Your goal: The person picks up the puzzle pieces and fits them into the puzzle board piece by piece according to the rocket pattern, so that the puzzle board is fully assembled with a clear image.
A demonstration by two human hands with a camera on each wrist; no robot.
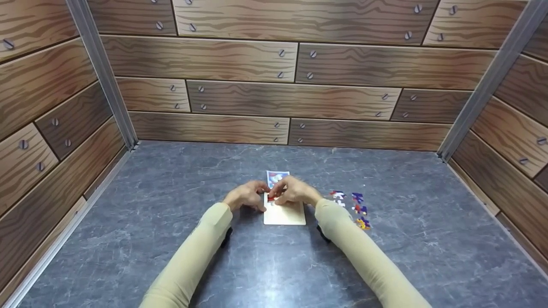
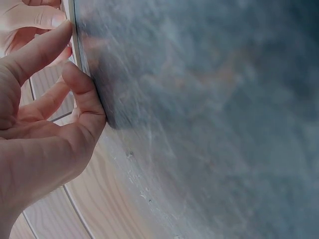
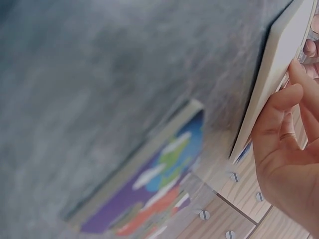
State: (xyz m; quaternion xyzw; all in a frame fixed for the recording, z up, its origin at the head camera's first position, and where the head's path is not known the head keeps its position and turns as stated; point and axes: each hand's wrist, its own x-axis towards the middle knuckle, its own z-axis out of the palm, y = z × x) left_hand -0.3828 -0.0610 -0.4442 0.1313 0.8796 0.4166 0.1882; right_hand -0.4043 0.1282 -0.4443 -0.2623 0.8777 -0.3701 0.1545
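A pale wooden puzzle board [image 1: 287, 216] lies on the table, its left edge beside my left hand [image 1: 249, 193]. That hand's index fingertip touches the board's edge, and its thumb rests low along the side, as the left wrist view shows [image 2: 50, 114]. My right hand [image 1: 295, 190] reaches over the board's far left part, its fingertips pinching a red puzzle piece [image 1: 272, 198]; its underside is hidden. In the right wrist view, the right hand [image 3: 286, 134] is bent close over the board [image 3: 284, 50]. Behind the board lies a colourful picture card [image 1: 277, 174].
Several loose puzzle pieces, among them a purple one [image 1: 358, 197] and a yellow-orange one [image 1: 363, 223], lie right of the board. One printed piece [image 3: 159, 174] appears large and blurred in the right wrist view. Wood-patterned walls [image 1: 239, 98] enclose the grey marbled table [image 1: 192, 167].
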